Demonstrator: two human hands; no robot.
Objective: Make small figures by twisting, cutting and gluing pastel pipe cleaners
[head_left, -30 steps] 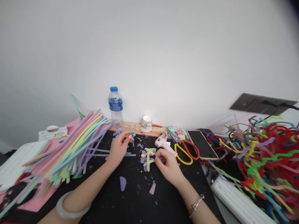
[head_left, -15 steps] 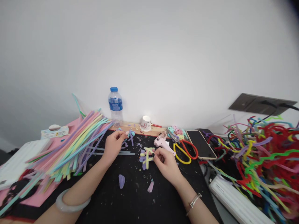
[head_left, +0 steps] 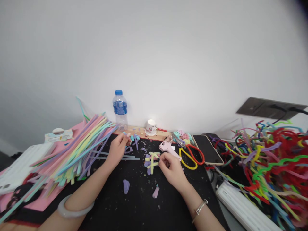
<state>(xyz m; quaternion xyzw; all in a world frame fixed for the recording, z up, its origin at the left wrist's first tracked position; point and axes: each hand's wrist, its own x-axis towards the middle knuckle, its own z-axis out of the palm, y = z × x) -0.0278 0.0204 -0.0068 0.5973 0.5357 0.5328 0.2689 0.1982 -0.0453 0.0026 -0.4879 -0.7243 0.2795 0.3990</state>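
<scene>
My left hand (head_left: 118,148) reaches over the back of the black mat (head_left: 113,208), its fingers pinched at some small pink and blue pieces too small to make out. Just right of its fingertips lies a purple crossed piece (head_left: 136,141). My right hand (head_left: 169,167) rests closed at the right edge of a yellow and purple fuzzy piece (head_left: 152,163), with a dark-nailed finger and thumb against its edge. Nearer the front lie a purple loop (head_left: 126,186) and a small pink-purple tuft (head_left: 155,192).
Pastel fuzzy stems (head_left: 81,147) are heaped at left. A bottle (head_left: 120,109) and paper cup (head_left: 151,127) stand by the wall. A pink glue gun (head_left: 168,146), scissors (head_left: 189,157) and phone (head_left: 208,149) lie right, beside a power strip (head_left: 245,207) and tangled stems (head_left: 284,166).
The view has shifted slightly. My left hand's fingertips have turned a little at the small pieces; my right hand stays beside the yellow and purple piece.
</scene>
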